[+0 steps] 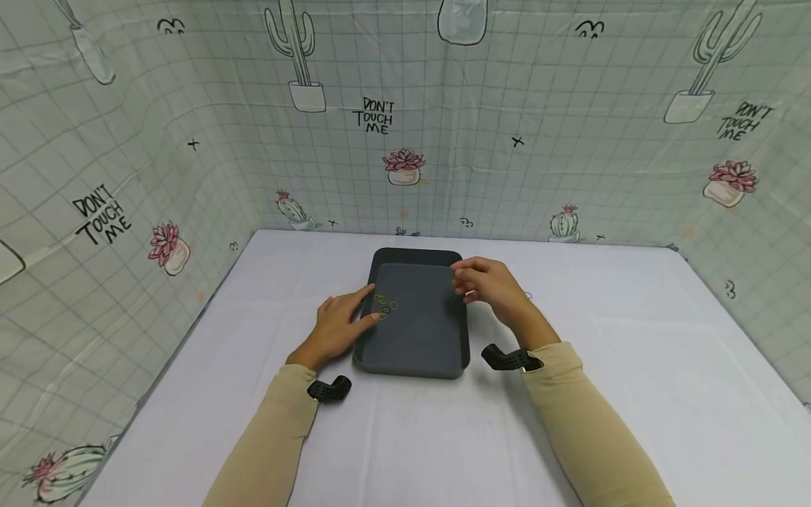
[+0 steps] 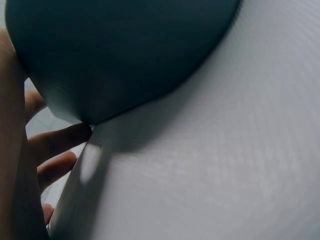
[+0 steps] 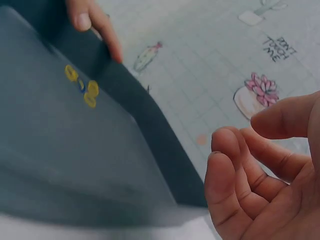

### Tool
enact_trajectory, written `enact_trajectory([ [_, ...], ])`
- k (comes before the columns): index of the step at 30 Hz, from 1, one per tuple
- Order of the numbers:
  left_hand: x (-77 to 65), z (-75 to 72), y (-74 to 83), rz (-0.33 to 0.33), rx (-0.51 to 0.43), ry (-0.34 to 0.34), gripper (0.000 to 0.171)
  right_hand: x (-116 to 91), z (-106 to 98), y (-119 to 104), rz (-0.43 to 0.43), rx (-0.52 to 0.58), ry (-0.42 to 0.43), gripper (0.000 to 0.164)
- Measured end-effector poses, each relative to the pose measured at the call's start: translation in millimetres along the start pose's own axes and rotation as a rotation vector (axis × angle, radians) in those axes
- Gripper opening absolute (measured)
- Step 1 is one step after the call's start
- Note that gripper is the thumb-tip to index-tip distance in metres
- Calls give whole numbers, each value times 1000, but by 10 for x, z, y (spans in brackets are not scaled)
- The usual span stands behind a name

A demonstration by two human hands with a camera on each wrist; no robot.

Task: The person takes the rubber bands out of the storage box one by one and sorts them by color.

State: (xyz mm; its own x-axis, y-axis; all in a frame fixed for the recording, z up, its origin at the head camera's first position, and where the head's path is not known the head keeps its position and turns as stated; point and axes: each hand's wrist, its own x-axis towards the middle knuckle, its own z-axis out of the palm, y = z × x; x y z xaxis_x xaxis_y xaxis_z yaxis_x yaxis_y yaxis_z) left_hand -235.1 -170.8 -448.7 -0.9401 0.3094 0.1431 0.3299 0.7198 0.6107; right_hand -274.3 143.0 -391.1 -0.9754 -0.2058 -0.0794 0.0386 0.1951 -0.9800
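Observation:
A dark grey rectangular tray lies on the white table, and its walls show closely in the right wrist view. At its left side, my left hand holds the rim, thumb over the inside and fingers outside; the left wrist view shows a fingertip at the tray's outer edge. Several small yellow rings and a dark blue ring lie inside near that left wall. Above the right rim is my right hand. Its fingers curl loosely, thumb apart from them, and nothing shows between them in the right wrist view.
A thin small ring lies on the table just beyond my right wrist. Behind the table and along its sides hangs a patterned cloth with cactus drawings. Each wrist wears a black camera band.

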Motion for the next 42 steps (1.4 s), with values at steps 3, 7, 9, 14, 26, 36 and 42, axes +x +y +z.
enact_trajectory([
  [3, -4, 11, -1, 1, -9, 5, 66, 37, 63, -51, -15, -4, -17, 30],
  [7, -11, 27, 5, -4, -20, -1, 66, 95, 148, -104, -7, -8, -67, 31],
  [9, -15, 29, 8, -9, -25, -1, 67, 129, 193, -125, 1, -10, -96, 31],
  [14, -16, 27, 10, -21, -29, 2, 66, 210, 302, -151, 12, -28, -173, 31],
  [26, -14, 39, -3, -14, 4, -3, 67, 329, 527, -64, 39, -57, -221, 39],
  [36, -11, 11, 12, -6, 12, -12, 70, 334, 662, -89, 49, -127, -218, 37],
  [42, -10, -20, 14, -10, 33, -43, 77, 376, 696, -60, 33, -143, -208, 35],
])
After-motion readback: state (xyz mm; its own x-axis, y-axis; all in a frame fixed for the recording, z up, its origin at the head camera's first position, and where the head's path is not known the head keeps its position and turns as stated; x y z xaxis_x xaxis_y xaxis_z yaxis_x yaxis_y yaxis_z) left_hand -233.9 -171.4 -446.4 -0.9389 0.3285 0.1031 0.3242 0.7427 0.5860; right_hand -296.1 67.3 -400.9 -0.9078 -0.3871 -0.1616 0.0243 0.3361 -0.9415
